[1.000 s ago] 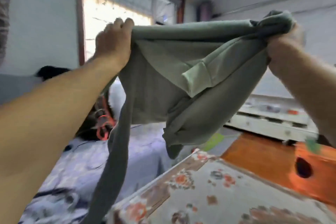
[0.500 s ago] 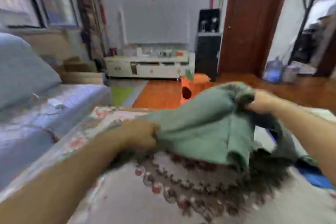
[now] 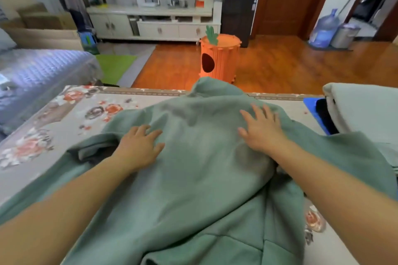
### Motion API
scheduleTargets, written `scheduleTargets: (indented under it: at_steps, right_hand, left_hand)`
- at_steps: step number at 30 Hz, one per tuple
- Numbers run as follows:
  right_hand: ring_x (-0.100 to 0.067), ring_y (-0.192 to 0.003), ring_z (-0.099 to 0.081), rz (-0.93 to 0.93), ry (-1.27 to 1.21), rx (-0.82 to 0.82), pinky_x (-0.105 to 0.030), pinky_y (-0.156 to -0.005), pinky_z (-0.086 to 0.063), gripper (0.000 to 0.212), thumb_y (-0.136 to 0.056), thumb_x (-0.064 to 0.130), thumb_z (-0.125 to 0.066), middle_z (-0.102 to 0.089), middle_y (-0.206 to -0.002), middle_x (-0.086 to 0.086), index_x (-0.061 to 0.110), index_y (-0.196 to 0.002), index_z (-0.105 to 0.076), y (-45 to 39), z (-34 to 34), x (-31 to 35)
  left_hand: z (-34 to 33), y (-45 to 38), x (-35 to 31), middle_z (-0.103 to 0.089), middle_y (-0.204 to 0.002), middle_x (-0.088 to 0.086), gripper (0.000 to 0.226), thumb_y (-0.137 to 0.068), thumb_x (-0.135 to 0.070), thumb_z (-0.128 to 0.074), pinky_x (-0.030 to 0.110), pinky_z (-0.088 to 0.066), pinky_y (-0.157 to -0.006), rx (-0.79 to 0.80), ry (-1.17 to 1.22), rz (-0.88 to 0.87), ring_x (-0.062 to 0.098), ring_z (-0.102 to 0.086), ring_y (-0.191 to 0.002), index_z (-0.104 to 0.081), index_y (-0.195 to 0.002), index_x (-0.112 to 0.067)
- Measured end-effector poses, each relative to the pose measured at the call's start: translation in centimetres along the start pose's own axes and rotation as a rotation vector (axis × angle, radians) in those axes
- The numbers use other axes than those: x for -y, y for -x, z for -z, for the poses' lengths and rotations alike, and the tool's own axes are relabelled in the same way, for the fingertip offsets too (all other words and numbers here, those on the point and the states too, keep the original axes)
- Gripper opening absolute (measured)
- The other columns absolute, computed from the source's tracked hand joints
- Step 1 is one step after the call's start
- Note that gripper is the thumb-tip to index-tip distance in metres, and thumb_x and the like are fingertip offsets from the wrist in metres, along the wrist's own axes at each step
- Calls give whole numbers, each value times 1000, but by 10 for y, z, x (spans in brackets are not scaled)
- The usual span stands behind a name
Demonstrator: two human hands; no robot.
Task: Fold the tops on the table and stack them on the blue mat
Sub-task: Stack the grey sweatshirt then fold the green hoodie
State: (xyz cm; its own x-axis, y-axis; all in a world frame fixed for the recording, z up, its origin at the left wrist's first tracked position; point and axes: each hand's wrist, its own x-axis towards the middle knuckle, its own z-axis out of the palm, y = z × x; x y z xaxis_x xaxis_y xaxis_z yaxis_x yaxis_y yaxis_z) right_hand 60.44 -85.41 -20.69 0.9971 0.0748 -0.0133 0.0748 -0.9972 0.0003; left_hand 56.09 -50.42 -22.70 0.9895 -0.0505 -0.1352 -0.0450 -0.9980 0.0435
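The green top (image 3: 193,168) lies spread over the middle of the table (image 3: 64,114), its far end bunched toward the far edge, its near hem falling off the near edge, one sleeve trailing right; it covers something dark at its left side, which I cannot identify. The left hand (image 3: 137,150) rests flat on the cloth left of centre, fingers loosely extended, grasping nothing; the right hand (image 3: 261,130) presses flat to the right and a little farther away, fingers spread, likewise grasping nothing. The fabric looks thick and soft, like fleece, so it is probably limp, fairly weighty and not slippery; it should hold a crease poorly and sag if lifted by one point. Taking hold at the shoulders or at the sleeve ends, with both hands, seems best. The blue mat (image 3: 311,107) sits at the far right, already bearing a stack of folded tops (image 3: 361,109), pale over dark.
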Motion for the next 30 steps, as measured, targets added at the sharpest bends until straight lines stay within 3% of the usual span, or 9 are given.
scheduleTargets:
  at_steps: [3, 6, 13, 15, 19, 21, 24, 27, 30]
  right_hand:
    - [-34, -154, 6, -10, 74, 419, -62, -119, -1, 73, -97, 68, -30, 10, -168, 1, 42, -158, 2, 5, -26, -18]
    - [-29, -154, 6, 7, 83, 482, -61, -120, -4, 67, -101, 64, -26, 13, -168, 4, 44, -157, 5, 24, -38, -43]
    - [-33, -142, -31, 89, 405, 62, -61, -119, -13, 48, -104, 25, -37, -36, -155, -13, 25, -152, -38, 55, -50, -81]
    - [-40, -123, -48, 177, 361, -120, -61, -114, -26, 37, -87, 8, -56, -55, -133, -22, 12, -122, -65, 64, -43, -68]
    - [-36, -81, -54, 365, -92, -417, -48, -71, -51, 9, -83, 17, -58, -57, -86, -15, 9, -80, -60, 120, -13, -11]
    - [-31, -84, -55, 426, -288, -211, -41, -72, -49, 34, -88, 46, -44, -56, -87, -8, 16, -84, -60, 168, -9, 9]
    - [-24, -115, -45, 499, -127, 175, -39, -102, -42, 69, -81, 74, -35, -48, -125, -3, 28, -129, -53, 233, -28, 18]
    - [-32, -127, -38, 452, 8, 190, -45, -109, -38, 72, -85, 50, -44, -36, -147, -7, 30, -153, -30, 246, -39, -1]
    - [-33, -114, -52, 307, 139, 237, -39, -88, -46, 74, -90, 18, -51, -38, -137, -10, 31, -155, -16, 245, -26, -24]
  left_hand:
    - [-40, -4, 5, 5, -170, -2, 61, -100, -67, -19, 59, -3, -122, 169, 24, 69, 31, 5, -155, -5, -157, -51]
    - [-53, 2, 7, 14, -169, -5, 61, -99, -68, -13, 60, 4, -121, 148, 47, 70, 29, 15, -155, 4, -156, -53]
    - [-60, 21, 3, 9, -170, -5, 62, -99, -69, -14, 61, 0, -122, 117, 37, 105, 31, 7, -156, -2, -157, -51]
    - [-51, 33, -6, 2, -171, -4, 62, -99, -68, -20, 61, -5, -121, 150, -1, 113, 34, -2, -156, -8, -157, -50]
    - [-19, 62, -27, -47, -148, 2, 48, -96, -52, -40, 51, -34, -113, 22, -86, -17, 32, -43, -136, -53, -140, -38]
    - [-9, 89, -50, -61, -125, 4, 46, -90, -48, -45, 41, -45, -103, -124, 175, -177, 28, -58, -116, -67, -125, -28]
    - [-9, 149, -81, -64, -94, -7, 40, -85, -50, -49, 36, -50, -86, -177, 494, -409, 13, -61, -86, -73, -103, -22]
    - [-26, 195, -87, -60, -117, -7, 43, -90, -56, -55, 29, -45, -95, -95, 255, -648, 12, -57, -106, -66, -123, -30]
    - [-39, 206, -81, -44, -140, -10, 72, -86, -71, -48, 34, -38, -109, 25, 34, -608, 14, -45, -124, -40, -149, -38]
